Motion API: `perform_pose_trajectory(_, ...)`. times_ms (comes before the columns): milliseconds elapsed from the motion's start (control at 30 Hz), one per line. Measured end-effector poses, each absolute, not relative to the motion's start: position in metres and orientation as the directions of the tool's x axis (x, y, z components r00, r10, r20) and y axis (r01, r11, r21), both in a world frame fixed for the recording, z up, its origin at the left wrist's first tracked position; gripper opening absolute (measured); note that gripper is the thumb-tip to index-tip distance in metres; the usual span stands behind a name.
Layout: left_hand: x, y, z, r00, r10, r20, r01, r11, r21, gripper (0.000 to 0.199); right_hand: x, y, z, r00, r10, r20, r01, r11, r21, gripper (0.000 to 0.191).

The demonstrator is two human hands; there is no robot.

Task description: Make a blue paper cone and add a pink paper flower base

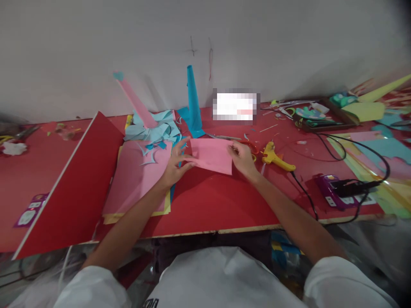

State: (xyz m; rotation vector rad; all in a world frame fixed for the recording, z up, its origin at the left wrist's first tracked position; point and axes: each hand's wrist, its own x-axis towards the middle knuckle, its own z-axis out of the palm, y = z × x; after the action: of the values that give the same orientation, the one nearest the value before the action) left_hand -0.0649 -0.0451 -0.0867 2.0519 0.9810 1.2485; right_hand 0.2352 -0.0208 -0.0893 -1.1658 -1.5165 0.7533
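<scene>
A pink sheet of paper (210,155) is held above the red table between my two hands. My left hand (177,161) has its thumb under the sheet's left edge and its fingers raised behind it. With thumb and fingers closed, my right hand (242,157) grips the sheet's upper right corner. To the left lies a stack of pink and yellow paper (138,175) with curved blue scraps on top. A yellow glue gun (275,158) rests just right of my right hand. Scissors with red and yellow handles (253,149) lie partly hidden behind that hand.
A blue paper cone (193,100) and a pink paper cone (138,102) stand at the back among light blue scraps (167,124). A red divider board (77,192) rises on the left. At right are a purple power strip (337,192) with black cables and a dark tray (324,124).
</scene>
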Motion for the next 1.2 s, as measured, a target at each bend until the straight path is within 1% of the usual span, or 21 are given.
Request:
perform_pose_trajectory(67, -0.065, -0.045, -0.084, 0.205, 0.826, 0.524, 0.352, -0.562, 0.749, 0.04, 0.229, -0.024, -0.086, -0.077, 0.943, 0.324, 0.208, 0.333, -0.92, 0.046)
perform_pose_trajectory(133, -0.065, -0.044, -0.081, 0.161, 0.843, 0.513, 0.385, -0.532, 0.754, 0.043, 0.223, -0.028, -0.083, -0.178, 0.94, 0.291, 0.109, 0.312, -0.944, 0.038)
perform_pose_trajectory(233, -0.064, -0.045, -0.079, 0.189, 0.901, 0.391, 0.427, -0.435, 0.793, 0.046, 0.216, -0.032, -0.081, -0.267, 0.929, 0.255, 0.043, 0.276, -0.96, 0.033)
perform_pose_trajectory(300, -0.062, -0.046, -0.08, 0.179, 0.936, 0.304, 0.474, -0.353, 0.807, 0.048, 0.215, -0.032, -0.082, -0.259, 0.932, 0.254, 0.06, 0.277, -0.959, 0.037)
perform_pose_trajectory(367, -0.061, -0.047, -0.082, 0.148, 0.952, 0.267, 0.509, -0.305, 0.805, 0.047, 0.215, -0.032, -0.084, -0.207, 0.945, 0.254, 0.091, 0.277, -0.957, 0.046)
perform_pose_trajectory(467, -0.06, -0.048, -0.085, 0.108, 0.956, 0.273, 0.54, -0.287, 0.791, 0.043, 0.217, -0.034, -0.087, -0.129, 0.972, 0.198, 0.038, 0.205, -0.978, 0.064)
perform_pose_trajectory(533, -0.06, -0.048, -0.086, 0.086, 0.954, 0.288, 0.568, -0.284, 0.772, 0.042, 0.218, -0.036, -0.086, -0.138, 0.977, 0.165, -0.019, 0.164, -0.986, 0.072)
perform_pose_trajectory(567, -0.06, -0.049, -0.086, 0.083, 0.951, 0.299, 0.58, -0.29, 0.761, 0.042, 0.218, -0.038, -0.084, -0.152, 0.974, 0.17, -0.019, 0.169, -0.985, 0.072)
perform_pose_trajectory(700, -0.058, -0.051, -0.084, 0.096, 0.936, 0.34, 0.594, -0.328, 0.735, 0.039, 0.216, -0.042, -0.076, -0.164, 0.957, 0.237, 0.062, 0.25, -0.966, 0.07)
perform_pose_trajectory(800, -0.057, -0.051, -0.082, 0.049, 0.941, 0.335, 0.574, -0.301, 0.762, 0.037, 0.213, -0.044, -0.072, -0.154, 0.954, 0.257, 0.003, 0.261, -0.965, 0.071)
perform_pose_trajectory(900, -0.06, -0.049, -0.081, -0.026, 0.951, 0.307, 0.531, -0.247, 0.811, 0.038, 0.212, -0.042, -0.073, -0.171, 0.95, 0.261, -0.042, 0.257, -0.965, 0.066)
perform_pose_trajectory(1033, -0.064, -0.045, -0.08, -0.087, 0.954, 0.289, 0.473, -0.216, 0.854, 0.04, 0.211, -0.036, -0.084, -0.193, 0.948, 0.253, 0.02, 0.261, -0.965, 0.056)
perform_pose_trajectory(1200, -0.066, -0.042, -0.08, -0.147, 0.947, 0.287, 0.475, -0.187, 0.86, 0.044, 0.213, -0.032, -0.094, -0.131, 0.933, 0.335, 0.091, 0.348, -0.933, 0.046)
